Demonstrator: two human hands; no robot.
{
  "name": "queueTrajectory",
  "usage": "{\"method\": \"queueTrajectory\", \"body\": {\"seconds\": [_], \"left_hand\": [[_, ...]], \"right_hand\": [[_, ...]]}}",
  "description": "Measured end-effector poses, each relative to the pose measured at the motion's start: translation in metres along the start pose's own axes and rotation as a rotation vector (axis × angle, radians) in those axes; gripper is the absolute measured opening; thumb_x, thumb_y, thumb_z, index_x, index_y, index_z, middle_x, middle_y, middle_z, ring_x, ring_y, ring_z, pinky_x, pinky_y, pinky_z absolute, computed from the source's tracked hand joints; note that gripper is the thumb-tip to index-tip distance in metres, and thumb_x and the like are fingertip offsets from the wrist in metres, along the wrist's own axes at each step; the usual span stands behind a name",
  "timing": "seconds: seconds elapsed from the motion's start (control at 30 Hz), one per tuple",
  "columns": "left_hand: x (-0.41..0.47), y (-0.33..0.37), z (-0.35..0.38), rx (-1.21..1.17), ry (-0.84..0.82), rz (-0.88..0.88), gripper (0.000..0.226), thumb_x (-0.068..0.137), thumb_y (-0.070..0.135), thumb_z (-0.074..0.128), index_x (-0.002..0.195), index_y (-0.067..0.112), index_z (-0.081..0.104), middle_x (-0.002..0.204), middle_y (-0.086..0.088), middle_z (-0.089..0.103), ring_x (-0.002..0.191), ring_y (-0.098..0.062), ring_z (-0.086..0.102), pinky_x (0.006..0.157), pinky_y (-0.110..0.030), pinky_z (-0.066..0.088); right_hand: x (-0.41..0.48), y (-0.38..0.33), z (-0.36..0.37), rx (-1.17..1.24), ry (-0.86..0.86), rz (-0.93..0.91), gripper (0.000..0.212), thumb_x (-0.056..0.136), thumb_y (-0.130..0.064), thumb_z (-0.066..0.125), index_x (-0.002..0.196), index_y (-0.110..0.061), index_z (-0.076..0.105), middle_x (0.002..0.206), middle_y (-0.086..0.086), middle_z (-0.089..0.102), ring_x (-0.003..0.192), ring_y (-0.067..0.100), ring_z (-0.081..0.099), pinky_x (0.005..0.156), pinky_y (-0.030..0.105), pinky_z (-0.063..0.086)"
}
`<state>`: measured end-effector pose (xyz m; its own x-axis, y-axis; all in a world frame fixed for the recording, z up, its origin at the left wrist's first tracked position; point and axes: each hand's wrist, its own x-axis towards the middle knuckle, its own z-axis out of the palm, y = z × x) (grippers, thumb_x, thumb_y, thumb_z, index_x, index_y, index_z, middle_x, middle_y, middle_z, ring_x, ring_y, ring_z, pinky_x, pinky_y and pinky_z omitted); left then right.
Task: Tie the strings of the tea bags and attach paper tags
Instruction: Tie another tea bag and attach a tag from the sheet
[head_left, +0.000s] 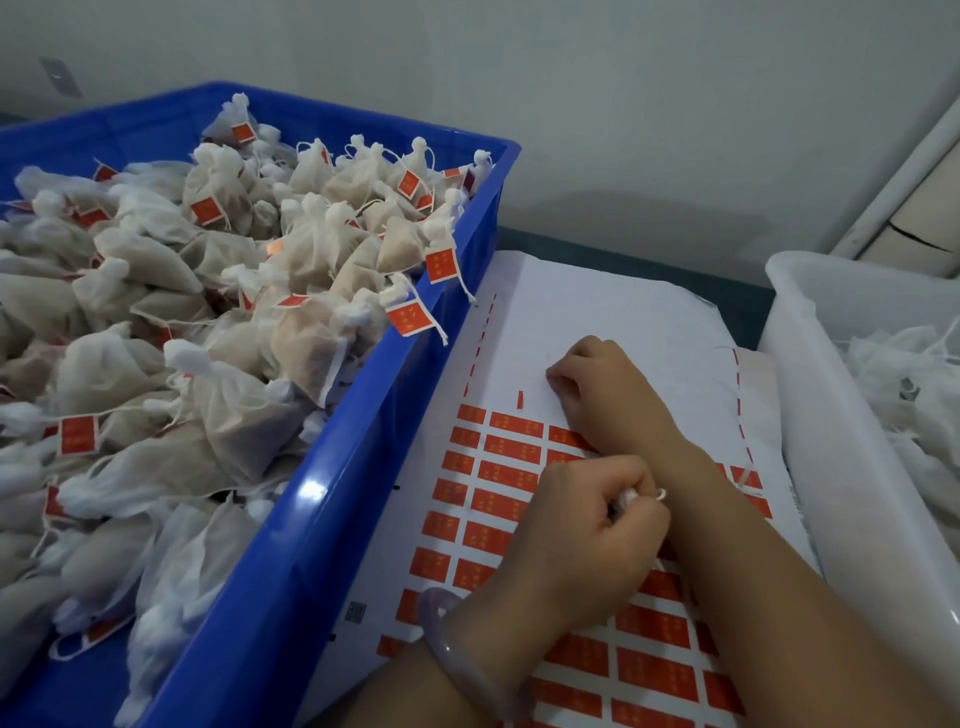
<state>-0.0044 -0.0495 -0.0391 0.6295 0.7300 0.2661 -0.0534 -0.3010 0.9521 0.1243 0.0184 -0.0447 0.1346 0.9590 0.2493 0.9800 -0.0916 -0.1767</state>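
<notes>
A white sheet of red paper tags (511, 470) lies between two crates, its upper rows peeled off. My left hand (576, 540), with a pale bangle on the wrist, is curled into a fist over the sheet. It grips the white gathered top of a tea bag (629, 496), and a small string loop (661, 493) sticks out by the thumb. The bag's body is hidden under the hand. My right hand (597, 384) rests further back on the bare part of the sheet with fingers curled down. What its fingertips touch is hidden.
A blue crate (363, 431) on the left is piled with several tied tea bags carrying red tags. A white bin (821, 415) on the right holds untagged white bags. A wall stands close behind.
</notes>
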Motion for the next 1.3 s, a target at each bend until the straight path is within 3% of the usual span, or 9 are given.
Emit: {"method": "queueTrajectory", "body": {"seconds": [0.2,0.33,0.43,0.53,0.7,0.87,0.97,1.03,1.3], "left_hand": [[0.0,0.002,-0.001,0.008,-0.031,-0.016,0.024,0.08,0.023,0.041,0.057,0.026,0.045,0.051,0.01,0.043,0.051,-0.007,0.043,0.049,-0.018,0.036],[-0.001,0.006,-0.004,-0.058,-0.171,0.036,0.023,0.08,0.019,0.044,0.058,0.021,0.047,0.054,0.005,0.043,0.052,-0.009,0.042,0.051,-0.025,0.036],[-0.005,0.011,-0.007,-0.149,-0.299,0.092,0.019,0.08,0.014,0.046,0.063,0.019,0.05,0.058,-0.005,0.046,0.055,-0.018,0.044,0.052,-0.034,0.039],[-0.007,0.011,-0.008,-0.11,-0.329,0.102,0.019,0.08,0.011,0.047,0.064,0.02,0.051,0.059,-0.004,0.047,0.056,-0.015,0.045,0.052,-0.034,0.04],[-0.006,0.011,-0.006,-0.028,-0.339,0.096,0.021,0.082,0.01,0.049,0.064,0.021,0.051,0.057,0.004,0.045,0.057,-0.007,0.045,0.053,-0.02,0.038],[-0.005,0.013,-0.006,-0.023,-0.337,0.09,0.022,0.079,0.01,0.048,0.061,0.021,0.048,0.056,0.001,0.044,0.054,-0.007,0.043,0.052,-0.021,0.036],[-0.006,0.014,-0.006,-0.02,-0.329,0.095,0.021,0.079,0.009,0.048,0.06,0.019,0.048,0.056,0.0,0.044,0.053,-0.007,0.042,0.051,-0.022,0.036],[-0.005,0.015,-0.006,-0.025,-0.326,0.092,0.021,0.079,0.009,0.048,0.061,0.018,0.048,0.057,-0.003,0.045,0.054,-0.009,0.043,0.052,-0.024,0.036],[-0.005,0.015,-0.006,0.0,-0.328,0.088,0.024,0.079,0.011,0.048,0.059,0.024,0.046,0.054,0.007,0.041,0.052,-0.008,0.041,0.051,-0.023,0.035]], "right_hand": [[0.006,0.007,-0.015,0.248,-0.246,0.185,0.031,0.095,-0.032,0.049,0.123,-0.024,0.06,0.13,0.001,0.05,0.117,0.02,0.046,0.101,0.039,0.042],[0.008,-0.006,-0.031,0.371,0.089,0.101,0.045,0.089,-0.028,0.06,0.132,-0.032,0.048,0.128,-0.009,0.052,0.112,0.011,0.05,0.095,0.033,0.043],[0.009,-0.024,-0.028,0.425,0.008,0.058,0.044,0.087,-0.027,0.063,0.13,-0.027,0.051,0.12,-0.01,0.057,0.098,0.002,0.052,0.088,0.024,0.045],[0.011,-0.02,-0.02,0.231,-0.01,0.16,0.031,0.092,-0.028,0.056,0.122,-0.022,0.06,0.131,-0.002,0.052,0.115,0.014,0.048,0.095,0.024,0.035],[0.005,-0.003,-0.014,0.403,-0.037,0.241,0.016,0.089,-0.022,0.062,0.104,-0.022,0.068,0.105,-0.006,0.064,0.08,0.003,0.055,0.071,0.011,0.041],[0.009,0.001,-0.023,0.65,0.007,0.334,0.013,0.084,-0.02,0.068,0.083,-0.03,0.06,0.085,-0.01,0.064,0.069,0.008,0.062,0.05,0.008,0.045],[0.013,0.0,-0.023,0.677,0.062,0.363,0.017,0.086,-0.015,0.066,0.099,-0.023,0.059,0.102,-0.002,0.066,0.08,0.009,0.064,0.066,0.017,0.053],[0.014,0.001,-0.023,0.602,0.143,0.383,0.026,0.088,-0.014,0.063,0.112,-0.021,0.058,0.117,0.0,0.062,0.093,0.012,0.061,0.082,0.022,0.048],[0.018,0.013,-0.025,0.464,0.097,0.418,0.03,0.085,-0.012,0.066,0.114,-0.018,0.061,0.113,0.0,0.064,0.087,0.009,0.055,0.084,0.026,0.049]]}}
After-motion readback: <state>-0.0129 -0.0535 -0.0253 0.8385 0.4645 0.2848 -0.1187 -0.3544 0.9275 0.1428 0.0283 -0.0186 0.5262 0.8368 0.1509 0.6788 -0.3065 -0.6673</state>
